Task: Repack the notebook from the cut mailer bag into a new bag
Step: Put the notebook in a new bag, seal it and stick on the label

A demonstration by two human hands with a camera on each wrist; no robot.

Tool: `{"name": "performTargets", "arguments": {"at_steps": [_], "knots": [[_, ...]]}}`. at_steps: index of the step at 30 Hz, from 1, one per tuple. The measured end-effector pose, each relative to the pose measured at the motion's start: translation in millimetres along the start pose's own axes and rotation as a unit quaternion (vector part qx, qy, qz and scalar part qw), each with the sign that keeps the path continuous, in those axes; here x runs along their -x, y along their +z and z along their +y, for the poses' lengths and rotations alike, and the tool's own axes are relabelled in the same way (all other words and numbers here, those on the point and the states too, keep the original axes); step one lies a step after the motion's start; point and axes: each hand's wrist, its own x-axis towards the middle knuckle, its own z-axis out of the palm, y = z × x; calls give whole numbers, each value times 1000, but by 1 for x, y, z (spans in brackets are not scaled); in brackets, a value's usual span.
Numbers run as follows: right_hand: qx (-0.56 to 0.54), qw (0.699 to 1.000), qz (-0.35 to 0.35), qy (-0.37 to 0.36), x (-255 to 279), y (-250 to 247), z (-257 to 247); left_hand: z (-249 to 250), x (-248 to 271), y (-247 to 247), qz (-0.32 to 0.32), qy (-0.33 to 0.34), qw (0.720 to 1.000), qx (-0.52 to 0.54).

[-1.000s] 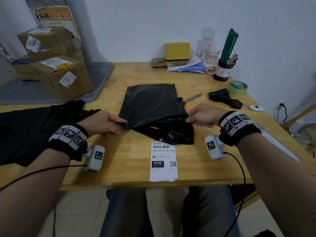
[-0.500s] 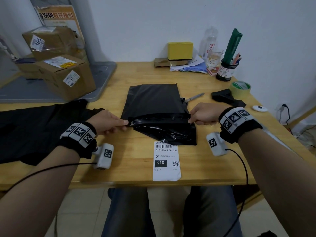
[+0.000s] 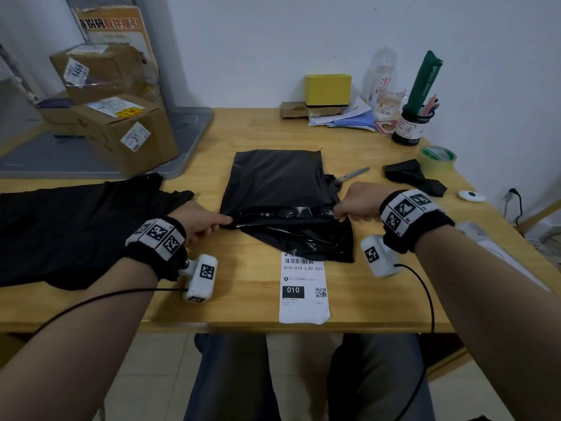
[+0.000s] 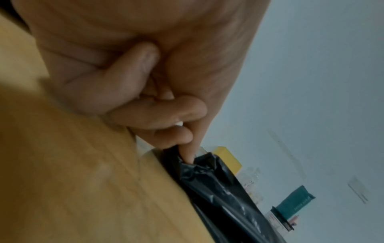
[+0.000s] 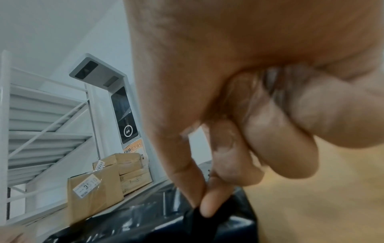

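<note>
A person seated at a wooden tabletop (image 3: pixel 243 305) folds the open end of a black mailer bag (image 3: pixel 276 180), which lies flat at the centre of the surface. The left hand (image 3: pixel 200 220) pinches the bag's left edge between thumb and forefinger, its other fingers curled into the palm; the right hand (image 3: pixel 358 205) pinches the opposite edge the same way, so that a glossy crease runs between the two hands. The notebook is not visible, and whether it sits inside the bag cannot be told. A white shipping label (image 3: pixel 303 287) printed with "010" lies just in front of the bag, its top edge tucked under the loose plastic. Scissors (image 3: pixel 353 174) rest just beside the bag's right edge, partly hidden. Farther right lie a crumpled piece of black plastic (image 3: pixel 406 174) and a green roll of tape (image 3: pixel 438 158). Black fabric (image 3: pixel 60 226) spreads across the left of the tabletop, with cardboard boxes (image 3: pixel 127 135) stacked behind it.
</note>
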Motion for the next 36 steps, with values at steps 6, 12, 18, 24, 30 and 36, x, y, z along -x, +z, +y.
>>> {"name": "performTargets", "arguments": {"at_steps": [6,12,18,24,30,36], "knots": [[-37,999,9,3,3,-7,8,4,16,-9,-14,52,997,53],[-226,969,2,-101,10,-15,-20,46,58,-3,-160,151,955,201],[-310,941,-76,-118,-26,27,-65,80,40,40,-213,138,955,152],[-307,941,-125,-61,-47,53,-59,74,18,49,-219,106,958,149],[-339,932,-127,-31,-50,50,-55,66,12,39,-251,83,945,194],[-314,944,-97,-4,-51,41,-39,49,4,15,-209,70,952,212]]}}
